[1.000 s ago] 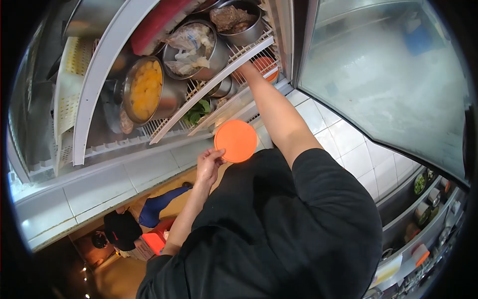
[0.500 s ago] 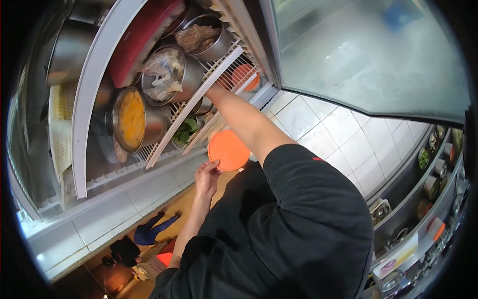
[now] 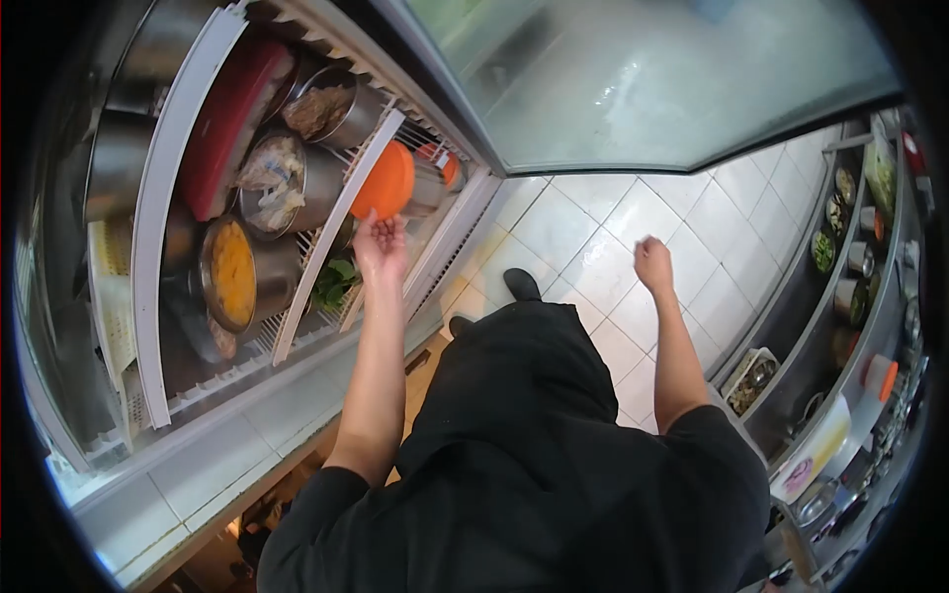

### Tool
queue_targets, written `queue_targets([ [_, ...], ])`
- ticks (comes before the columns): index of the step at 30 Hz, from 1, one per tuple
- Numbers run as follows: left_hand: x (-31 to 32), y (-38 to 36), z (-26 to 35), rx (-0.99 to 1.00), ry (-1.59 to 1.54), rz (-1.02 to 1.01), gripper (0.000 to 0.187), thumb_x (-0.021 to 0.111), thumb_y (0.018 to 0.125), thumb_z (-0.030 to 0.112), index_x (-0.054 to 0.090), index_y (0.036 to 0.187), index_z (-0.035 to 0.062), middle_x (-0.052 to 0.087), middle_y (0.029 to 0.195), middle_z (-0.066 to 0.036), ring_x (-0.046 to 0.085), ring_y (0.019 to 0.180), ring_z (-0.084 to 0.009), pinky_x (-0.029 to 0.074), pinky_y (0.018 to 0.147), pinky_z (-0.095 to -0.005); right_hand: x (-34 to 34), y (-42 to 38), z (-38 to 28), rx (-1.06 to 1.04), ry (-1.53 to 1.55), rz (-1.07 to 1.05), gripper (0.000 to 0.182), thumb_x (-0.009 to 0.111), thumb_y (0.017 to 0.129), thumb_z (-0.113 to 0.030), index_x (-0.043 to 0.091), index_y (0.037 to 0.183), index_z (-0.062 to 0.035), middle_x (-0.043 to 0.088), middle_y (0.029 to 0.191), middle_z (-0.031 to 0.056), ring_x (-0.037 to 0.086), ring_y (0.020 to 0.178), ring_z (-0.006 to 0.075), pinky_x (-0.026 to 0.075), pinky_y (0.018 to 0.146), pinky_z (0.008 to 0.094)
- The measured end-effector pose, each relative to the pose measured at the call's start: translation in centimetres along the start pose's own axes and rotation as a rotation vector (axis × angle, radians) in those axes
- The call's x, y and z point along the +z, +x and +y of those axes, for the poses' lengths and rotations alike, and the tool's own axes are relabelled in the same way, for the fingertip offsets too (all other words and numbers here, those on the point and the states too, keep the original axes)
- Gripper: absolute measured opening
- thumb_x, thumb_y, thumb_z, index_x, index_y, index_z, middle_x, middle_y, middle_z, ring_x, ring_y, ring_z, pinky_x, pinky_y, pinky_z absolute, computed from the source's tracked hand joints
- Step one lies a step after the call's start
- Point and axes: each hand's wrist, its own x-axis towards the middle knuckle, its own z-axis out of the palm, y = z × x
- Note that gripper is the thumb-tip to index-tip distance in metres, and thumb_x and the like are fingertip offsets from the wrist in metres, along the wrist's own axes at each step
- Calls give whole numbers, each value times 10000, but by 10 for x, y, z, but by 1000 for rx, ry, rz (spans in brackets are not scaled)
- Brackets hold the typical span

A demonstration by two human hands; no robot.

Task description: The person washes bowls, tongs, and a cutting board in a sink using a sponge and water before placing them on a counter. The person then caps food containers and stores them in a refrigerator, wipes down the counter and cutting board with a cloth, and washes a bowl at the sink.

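My left hand (image 3: 380, 245) reaches into the open fridge, palm turned up. Its thumb and fingers are closed at the near edge of a round orange lid (image 3: 386, 180), which stands tilted by the lower wire shelf, beside a metal pot. My right hand (image 3: 652, 265) hangs out over the tiled floor with its fingers curled in and nothing visible in it. Near the left hand are a bunch of green leaves (image 3: 334, 285) and a pot with plastic-wrapped food (image 3: 272, 185).
A pot of yellow food (image 3: 232, 272) and a red tray (image 3: 235, 128) share the upper shelf. The fridge's glass door (image 3: 633, 89) swings wide at the top. On the right a steel counter holds several small containers, among them a tub of green pieces (image 3: 822, 251).
My right hand has come out from the lower shelf and swung right over the floor. My left hand has carried the orange lid up into the fridge.
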Motion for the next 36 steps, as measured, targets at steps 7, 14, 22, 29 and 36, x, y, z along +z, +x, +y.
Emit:
queue_targets([
  [7, 48, 99, -6, 195, -182, 116, 120, 669, 903, 124, 626, 902, 12, 555, 789, -42, 577, 782, -165, 583, 824, -362, -15, -134, 139, 230, -73, -296, 360, 563, 897, -296, 658, 836, 46, 678, 921, 286, 649, 913, 465, 514, 832, 503],
  [14, 11, 162, -19, 324, -242, -59, 263, 493, 925, 167, 640, 1032, -24, 655, 1004, -163, 646, 937, -293, 588, 863, -422, -55, -273, 221, 508, -29, -269, 340, 599, 866, -276, 687, 848, 52, 674, 892, 311, 679, 886, 428, 531, 820, 494],
  [22, -58, 98, -116, -190, 380, -658, 378, 526, 1025, 259, 548, 1289, -11, 602, 1299, -110, 553, 1236, -243, 424, 1115, -359, -191, -317, 282, 514, 142, 356, 277, 606, 879, -255, 676, 914, 11, 688, 902, 252, 666, 880, 420, 522, 791, 476],
  [29, -225, -130, -273, -509, 1739, -527, 338, 489, 1005, 369, 619, 947, 63, 588, 752, -116, 569, 662, -232, 457, 577, -352, -386, -299, 411, 762, 855, 979, 273, 589, 963, -271, 605, 1045, -11, 660, 831, 117, 656, 710, 181, 542, 532, 314],
  [36, -279, -174, -428, -317, 2509, -922, 464, 507, 954, 440, 667, 1023, 10, 643, 945, -226, 621, 865, -362, 496, 753, -439, -566, -310, 744, 380, 1328, 1208, 483, 624, 941, -299, 551, 1281, 37, 626, 1179, 210, 642, 1042, 336, 549, 939, 466],
])
